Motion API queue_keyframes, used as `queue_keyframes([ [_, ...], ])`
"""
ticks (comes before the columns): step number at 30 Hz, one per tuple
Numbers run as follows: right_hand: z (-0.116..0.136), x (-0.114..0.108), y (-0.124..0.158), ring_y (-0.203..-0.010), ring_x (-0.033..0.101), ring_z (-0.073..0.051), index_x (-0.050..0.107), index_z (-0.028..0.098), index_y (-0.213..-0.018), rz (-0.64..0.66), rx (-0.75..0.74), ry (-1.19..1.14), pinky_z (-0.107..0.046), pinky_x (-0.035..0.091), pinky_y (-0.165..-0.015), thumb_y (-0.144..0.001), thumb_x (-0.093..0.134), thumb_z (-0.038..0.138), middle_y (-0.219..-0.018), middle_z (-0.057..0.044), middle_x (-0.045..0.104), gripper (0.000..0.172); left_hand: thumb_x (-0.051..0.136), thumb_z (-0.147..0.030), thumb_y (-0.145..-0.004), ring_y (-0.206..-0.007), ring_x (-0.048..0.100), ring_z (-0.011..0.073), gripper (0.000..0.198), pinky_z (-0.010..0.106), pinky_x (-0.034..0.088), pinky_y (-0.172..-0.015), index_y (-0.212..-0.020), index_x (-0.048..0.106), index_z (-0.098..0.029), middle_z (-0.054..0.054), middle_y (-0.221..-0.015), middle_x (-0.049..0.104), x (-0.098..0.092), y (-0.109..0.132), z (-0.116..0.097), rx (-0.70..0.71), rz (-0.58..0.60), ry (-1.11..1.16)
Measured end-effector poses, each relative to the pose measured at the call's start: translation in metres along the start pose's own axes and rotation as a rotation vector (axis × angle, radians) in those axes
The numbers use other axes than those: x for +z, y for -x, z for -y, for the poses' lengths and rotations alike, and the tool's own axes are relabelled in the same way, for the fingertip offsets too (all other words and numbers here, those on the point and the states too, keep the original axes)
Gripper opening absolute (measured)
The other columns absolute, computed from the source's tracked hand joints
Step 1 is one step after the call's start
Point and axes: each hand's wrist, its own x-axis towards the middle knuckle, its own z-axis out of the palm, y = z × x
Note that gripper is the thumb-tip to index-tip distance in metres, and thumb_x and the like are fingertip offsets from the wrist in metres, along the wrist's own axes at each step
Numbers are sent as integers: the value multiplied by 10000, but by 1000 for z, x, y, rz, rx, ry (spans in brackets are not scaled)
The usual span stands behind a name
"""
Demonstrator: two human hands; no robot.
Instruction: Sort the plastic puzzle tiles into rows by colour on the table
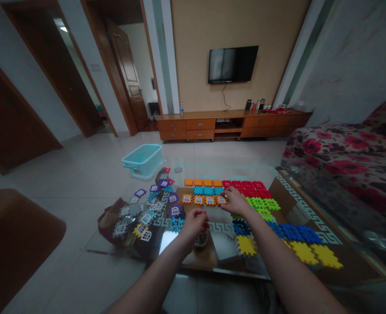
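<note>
My right hand (235,201) has its fingertips closed on the edge of an orange foam puzzle tile (221,200) with a white window piece in it. This tile sits at the right end of a row of orange window tiles (198,200). My left hand (195,223) hovers over the near part of the glass table, fingers loosely bent and apart, with nothing visible in it. Beyond the row lie light blue tiles (208,191) and plain orange tiles (202,182). Purple window tiles (175,211) lie to the left of my left hand.
Red (250,189), green (265,203), dark blue (291,232) and yellow tiles (304,253) are grouped on the right. Loose mixed tiles (136,211) scatter across the glass table's (224,266) left side. A turquoise bin (143,160) stands beyond; a round glass object (201,240) is near my left hand.
</note>
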Motion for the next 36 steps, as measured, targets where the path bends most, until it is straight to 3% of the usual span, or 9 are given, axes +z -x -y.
queue_keyframes([
  [7,2,-1,1,-1083,545,-277,679,194,-1096,5,6,-3,-359,397,-902,-734,708,341,-1142,-115,588,392,574,-131,-763,-500,548,59,183,184,346,-476,-937,523,-154,-3,-737,602,2,3,-4,-20,1,-14],
  [36,5,-5,3,-1116,544,-288,659,193,-1134,23,15,16,-363,407,-892,-729,708,344,-1185,-125,587,435,562,-146,-786,-548,583,72,179,184,370,-499,-962,531,-150,17,-779,616,4,6,-4,-34,12,-71],
])
